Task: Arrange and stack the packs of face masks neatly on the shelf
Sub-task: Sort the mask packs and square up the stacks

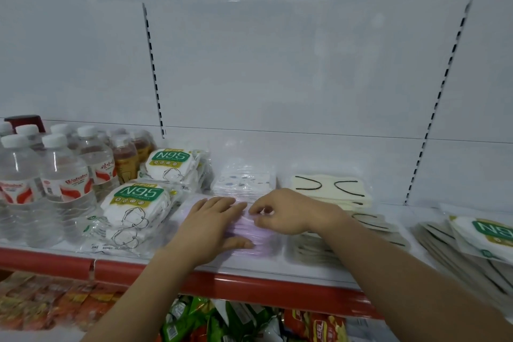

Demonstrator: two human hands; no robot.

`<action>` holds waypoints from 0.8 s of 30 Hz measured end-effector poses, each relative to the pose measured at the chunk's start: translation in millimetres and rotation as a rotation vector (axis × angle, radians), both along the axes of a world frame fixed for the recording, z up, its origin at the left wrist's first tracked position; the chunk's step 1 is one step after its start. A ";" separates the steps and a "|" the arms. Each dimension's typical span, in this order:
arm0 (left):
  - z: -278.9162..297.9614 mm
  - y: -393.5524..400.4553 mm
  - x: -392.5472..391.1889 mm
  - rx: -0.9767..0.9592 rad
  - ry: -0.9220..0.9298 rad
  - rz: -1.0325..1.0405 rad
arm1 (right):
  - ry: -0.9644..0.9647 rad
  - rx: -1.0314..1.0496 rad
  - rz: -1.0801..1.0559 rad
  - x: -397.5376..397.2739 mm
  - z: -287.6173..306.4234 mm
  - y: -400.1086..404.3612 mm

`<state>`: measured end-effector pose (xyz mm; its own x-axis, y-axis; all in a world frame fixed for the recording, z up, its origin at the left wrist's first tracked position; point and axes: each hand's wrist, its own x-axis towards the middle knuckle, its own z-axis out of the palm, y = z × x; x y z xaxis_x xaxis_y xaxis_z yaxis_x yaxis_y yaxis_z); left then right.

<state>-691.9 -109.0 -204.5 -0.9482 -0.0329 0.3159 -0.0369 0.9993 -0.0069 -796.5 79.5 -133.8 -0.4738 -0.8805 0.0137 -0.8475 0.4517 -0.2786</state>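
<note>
Snack packets (211, 319) fill the tier below the red-edged white shelf (277, 269). Left hand (211, 228) lies flat, fingers straight, on the purple mask pack (258, 233) at shelf front; right hand (280, 211) pinches its top edge, fingers curled.

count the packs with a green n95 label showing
3. One N95 pack at the back beside the bottles, one in front of it near the shelf edge, one at the far right. More may lie hidden underneath in each stack.

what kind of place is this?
Most likely a small shop: a white shelf with a red front strip, stocked with N95 mask packs, water bottles and snack packets below.
</note>
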 end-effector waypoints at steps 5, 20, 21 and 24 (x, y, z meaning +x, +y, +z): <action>1.0 -0.1 8.3 0.011 0.039 0.031 | 0.046 -0.020 0.015 3.2 1.4 -0.6; 24.6 60.6 2.3 0.304 0.285 -0.065 | 0.094 -0.421 -0.144 -1.2 20.8 66.2; 28.7 72.2 -1.0 0.364 0.323 -0.079 | 0.100 -0.452 -0.164 -0.9 21.4 75.9; 43.1 116.6 -12.4 0.528 0.375 -0.144 | 0.105 -0.519 -0.226 -2.1 18.1 109.8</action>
